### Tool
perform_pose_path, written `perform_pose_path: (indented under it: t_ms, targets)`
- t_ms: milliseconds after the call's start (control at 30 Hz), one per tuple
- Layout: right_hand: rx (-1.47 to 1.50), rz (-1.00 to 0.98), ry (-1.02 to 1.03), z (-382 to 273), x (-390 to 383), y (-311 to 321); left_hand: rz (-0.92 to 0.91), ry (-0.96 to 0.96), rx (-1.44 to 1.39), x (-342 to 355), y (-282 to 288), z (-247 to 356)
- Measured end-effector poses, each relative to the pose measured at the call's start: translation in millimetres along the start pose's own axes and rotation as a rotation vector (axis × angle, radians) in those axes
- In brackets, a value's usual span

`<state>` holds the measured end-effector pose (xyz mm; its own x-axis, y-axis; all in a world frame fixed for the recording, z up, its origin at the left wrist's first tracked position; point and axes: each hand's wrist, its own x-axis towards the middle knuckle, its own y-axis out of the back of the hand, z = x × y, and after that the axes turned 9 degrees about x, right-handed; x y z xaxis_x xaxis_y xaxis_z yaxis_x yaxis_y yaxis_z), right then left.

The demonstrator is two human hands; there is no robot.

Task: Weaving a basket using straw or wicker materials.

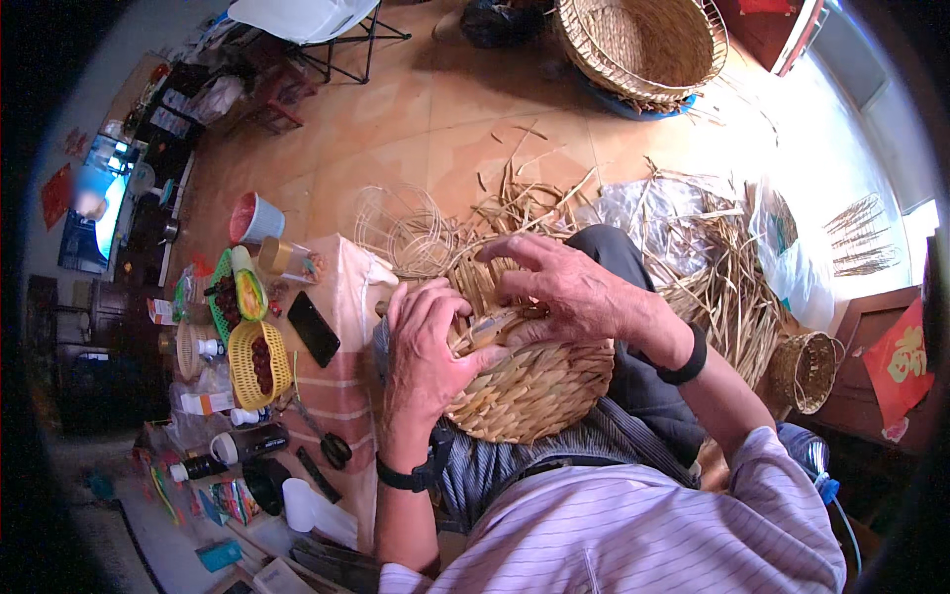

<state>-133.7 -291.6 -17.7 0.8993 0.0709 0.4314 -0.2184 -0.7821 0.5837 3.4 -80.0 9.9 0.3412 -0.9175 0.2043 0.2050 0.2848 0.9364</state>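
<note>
A woven straw basket (534, 396) rests on my lap, its rounded, plaited side turned toward me. My left hand (426, 342) is closed over its left edge, with the fingers curled and the thumb reaching in toward the middle. My right hand (569, 287) arches over the far part of the basket. Its thumb and bent fingers close on pale straw strands (490, 327) at the weave, near the left thumb. The fingers partly cover the strands' ends.
A cloth-covered table at my left bears a phone (314, 328), scissors (336, 450), a yellow basket (237, 381) of dark red fruit and bottles. Ahead lies a wire frame (401, 223). Loose straw (732, 297) is heaped at right, near a small basket (804, 371). A large basket (643, 45) stands beyond.
</note>
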Motion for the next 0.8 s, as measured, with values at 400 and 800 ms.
perform_pose_path:
  t_ms: [400, 800]
  targets:
    - [0.353, -0.117, -0.007, 12.0, 6.3, -11.2, -0.11, 0.071, -0.298, -7.6, -20.8, -21.2]
    - [0.466, 0.07, -0.133, 8.8, -0.4, -19.9, 0.018, 0.253, -0.728, -20.9, -38.8, -18.8]
